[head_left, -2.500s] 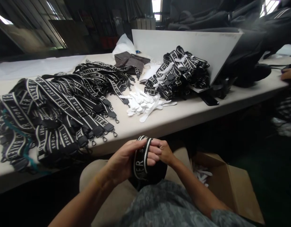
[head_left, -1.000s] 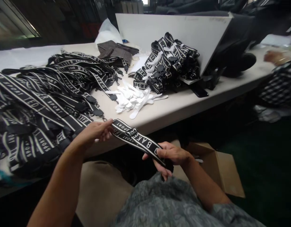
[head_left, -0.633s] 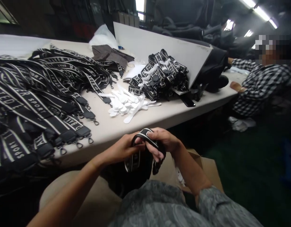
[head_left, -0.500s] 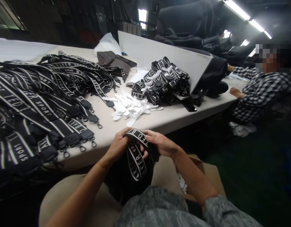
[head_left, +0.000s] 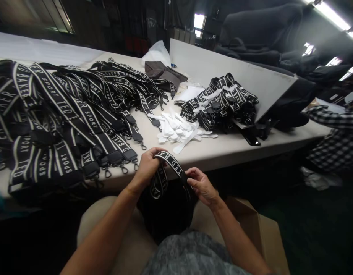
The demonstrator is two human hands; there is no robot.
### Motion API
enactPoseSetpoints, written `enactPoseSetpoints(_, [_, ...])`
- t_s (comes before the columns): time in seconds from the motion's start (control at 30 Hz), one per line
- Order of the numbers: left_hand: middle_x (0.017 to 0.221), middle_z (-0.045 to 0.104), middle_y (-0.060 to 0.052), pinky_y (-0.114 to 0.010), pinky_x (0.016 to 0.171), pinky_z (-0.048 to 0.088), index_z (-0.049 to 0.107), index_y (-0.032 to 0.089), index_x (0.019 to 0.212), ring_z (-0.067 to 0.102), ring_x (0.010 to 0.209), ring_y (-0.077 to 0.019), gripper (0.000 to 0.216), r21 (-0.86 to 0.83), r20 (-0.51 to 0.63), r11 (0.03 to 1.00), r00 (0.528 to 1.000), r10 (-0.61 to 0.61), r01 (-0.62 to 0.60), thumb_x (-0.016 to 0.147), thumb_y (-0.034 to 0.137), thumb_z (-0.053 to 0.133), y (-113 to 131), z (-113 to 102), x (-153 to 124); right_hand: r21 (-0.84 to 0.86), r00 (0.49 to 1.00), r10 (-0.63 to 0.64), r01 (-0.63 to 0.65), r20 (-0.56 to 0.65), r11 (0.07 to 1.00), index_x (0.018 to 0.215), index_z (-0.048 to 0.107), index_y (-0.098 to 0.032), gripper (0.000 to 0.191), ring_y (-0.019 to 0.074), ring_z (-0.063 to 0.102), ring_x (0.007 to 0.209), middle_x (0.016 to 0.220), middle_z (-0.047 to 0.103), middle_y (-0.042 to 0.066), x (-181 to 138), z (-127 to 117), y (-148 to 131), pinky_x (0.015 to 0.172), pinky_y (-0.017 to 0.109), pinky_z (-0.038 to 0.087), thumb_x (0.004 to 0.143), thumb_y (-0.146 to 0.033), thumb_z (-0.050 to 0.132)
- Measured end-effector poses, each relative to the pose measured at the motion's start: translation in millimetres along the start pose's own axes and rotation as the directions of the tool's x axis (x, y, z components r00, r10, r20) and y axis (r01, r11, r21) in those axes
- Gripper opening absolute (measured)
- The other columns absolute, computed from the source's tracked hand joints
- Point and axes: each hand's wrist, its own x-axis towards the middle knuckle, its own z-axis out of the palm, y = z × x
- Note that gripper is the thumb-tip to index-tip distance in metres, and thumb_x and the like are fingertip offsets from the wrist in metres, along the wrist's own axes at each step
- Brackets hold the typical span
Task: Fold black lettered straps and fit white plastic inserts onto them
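Note:
Above my lap, a black-and-white lettered bag strap (head_left: 174, 163) is looped between my two hands. My left hand (head_left: 149, 167) is closed around the loops at their left side. Thumb and fingers of my right hand (head_left: 201, 185) pinch the strap's dark end on the right. Part of the strap hangs in a coil (head_left: 158, 183) below my left hand. On the table just beyond lies a heap of white strips (head_left: 176, 130) with rounded ends. Loose straps with metal hooks (head_left: 87, 118) are spread thickly over the table's left side.
Bundled straps with white bands (head_left: 222, 101) lie at the right, before a leaning white board (head_left: 222, 65). A dark phone-like object (head_left: 251, 136) rests near the table edge (head_left: 216, 156). A cardboard box (head_left: 268, 236) stands by my right knee. A co-worker in a checked sleeve (head_left: 331, 131) sits far right.
My right hand has moved away from my left, drawing the strap's end out to the right. The bunched loops have spread apart. The view has turned left.

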Motion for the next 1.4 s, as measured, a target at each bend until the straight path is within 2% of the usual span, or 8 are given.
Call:
enactPoseSetpoints(0.17, [0.081,0.070,-0.002,-0.026,0.069,0.048,0.072,0.017,0.087,0.062,0.072,-0.0162,0.027,0.187,-0.054,0.969,0.983,0.174,-0.161,0.062,0.023,0.064,-0.2,-3.9,-0.3,-0.067,0.999,0.012,-0.009,0.033,0.998,0.087,0.069,-0.018,0.038,0.0110,0.058,0.079,0.088,0.066,0.000,-0.1,-2.8,6.7,0.071,0.019,0.047,0.061,-0.032,0.094])
enactPoseSetpoints(0.3, [0.087,0.073,-0.002,-0.029,0.085,0.047,0.074,0.019,0.088,0.065,0.085,-0.0196,0.029,0.319,-0.009,0.918,0.968,0.251,-0.235,0.064,0.017,0.058,-1.1,2.2,-6.7,-0.191,0.994,0.050,-0.030,0.099,0.981,0.086,0.071,-0.016,0.037,0.0134,0.055,0.079,0.084,0.063,0.000,-3.6,-0.8,10.8,0.073,0.023,0.044,0.062,-0.035,0.092])
enactPoseSetpoints(0.43, [0.092,0.074,-0.003,-0.029,0.086,0.049,0.074,0.019,0.093,0.066,0.087,-0.0201,0.034,0.460,0.046,0.835,0.948,0.316,-0.301,0.068,0.016,0.052,-3.0,6.6,-11.7,-0.283,0.985,0.025,0.025,0.172,0.959,0.078,0.070,-0.014,0.031,0.0131,0.052,0.081,0.082,0.060,-0.001,-6.9,2.1,14.5,0.079,0.024,0.041,0.069,-0.039,0.088])
enactPoseSetpoints(0.5, [0.092,0.074,-0.003,-0.029,0.085,0.049,0.074,0.019,0.094,0.067,0.086,-0.0202,0.034,0.503,0.058,0.807,0.944,0.326,-0.310,0.069,0.017,0.051,-3.5,4.8,-10.5,-0.252,0.983,0.019,0.029,0.184,0.967,0.079,0.071,-0.014,0.033,0.0131,0.054,0.084,0.086,0.062,0.000,-8.1,0.6,16.7,0.082,0.024,0.042,0.072,-0.043,0.086])
enactPoseSetpoints(0.67, [0.090,0.076,-0.003,-0.030,0.084,0.049,0.077,0.020,0.091,0.068,0.086,-0.0213,0.037,0.540,0.150,0.787,0.955,0.257,-0.297,0.065,0.018,0.050,-0.1,-7.8,-1.6,-0.060,0.953,0.188,-0.179,0.236,0.982,0.097,0.072,-0.014,0.044,0.0142,0.063,0.078,0.089,0.069,0.006,-12.1,-11.7,16.7,0.075,0.024,0.049,0.075,-0.050,0.083])
enactPoseSetpoints(0.93, [0.087,0.074,-0.003,-0.030,0.078,0.049,0.078,0.023,0.086,0.068,0.083,-0.0212,0.038,0.549,0.362,0.724,0.899,0.245,-0.418,0.063,0.017,0.049,5.5,-17.5,-1.0,0.123,0.945,0.253,-0.282,0.210,0.952,0.082,0.068,-0.013,0.038,0.0069,0.058,0.065,0.075,0.065,-0.001,-15.1,-32.0,20.8,0.064,0.015,0.048,0.065,-0.037,0.093])
enactPoseSetpoints(1.2, [0.073,0.073,-0.004,-0.026,0.059,0.045,0.078,0.018,0.081,0.061,0.064,-0.0190,0.032,0.494,0.143,0.853,0.983,0.114,-0.171,0.058,0.022,0.057,12.5,-6.9,-7.7,0.045,0.861,0.324,-0.370,0.392,0.928,0.097,0.065,-0.011,0.048,0.0214,0.072,0.082,0.089,0.073,0.011,-13.5,-32.7,37.6,0.079,0.032,0.058,0.072,-0.047,0.086])
enactPoseSetpoints(1.4, [0.082,0.075,-0.006,-0.029,0.073,0.051,0.077,0.016,0.085,0.066,0.077,-0.0228,0.039,0.481,0.109,0.859,0.984,0.138,-0.174,0.055,0.022,0.053,9.8,-9.8,-4.6,0.141,0.865,0.301,-0.384,0.402,0.913,0.106,0.061,-0.012,0.051,0.0252,0.073,0.087,0.102,0.072,0.014,-11.9,-35.1,40.3,0.075,0.035,0.059,0.072,-0.043,0.083])
